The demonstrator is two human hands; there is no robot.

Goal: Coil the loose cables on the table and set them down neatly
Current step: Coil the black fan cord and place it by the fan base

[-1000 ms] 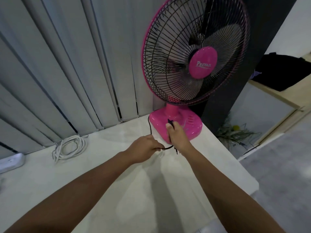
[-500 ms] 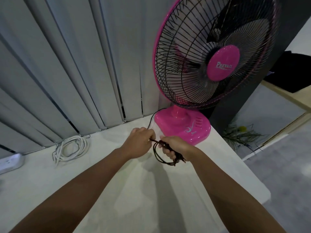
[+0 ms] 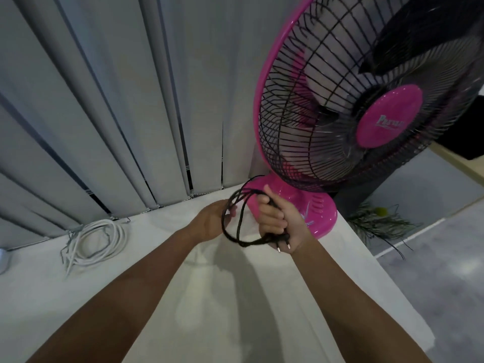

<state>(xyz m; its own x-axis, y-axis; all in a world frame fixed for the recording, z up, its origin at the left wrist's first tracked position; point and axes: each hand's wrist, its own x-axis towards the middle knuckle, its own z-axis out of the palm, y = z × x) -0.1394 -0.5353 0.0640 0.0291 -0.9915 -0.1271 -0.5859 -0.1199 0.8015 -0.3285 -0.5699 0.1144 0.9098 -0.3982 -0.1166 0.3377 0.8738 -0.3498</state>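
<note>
Both hands hold a black power cord in loops above the white worktop, just in front of a pink fan.

The right hand [image 3: 281, 221] is closed around the gathered loops of the black power cord [image 3: 230, 226], fingers curled over them and thumb up, with the two-pin plug [image 3: 281, 243] poking out below the palm. The left hand [image 3: 213, 218] sits just beside it, touching the far side of the loop; I cannot tell how firmly its fingers close. From the loops the cord runs up toward the back of the pink table fan [image 3: 366, 121], whose base stands on the worktop [image 3: 209, 323] right behind the hands. Well off to the left, a coiled white cable [image 3: 97, 242] lies on the worktop near the grey vertical blinds [image 3: 117, 100].
</note>
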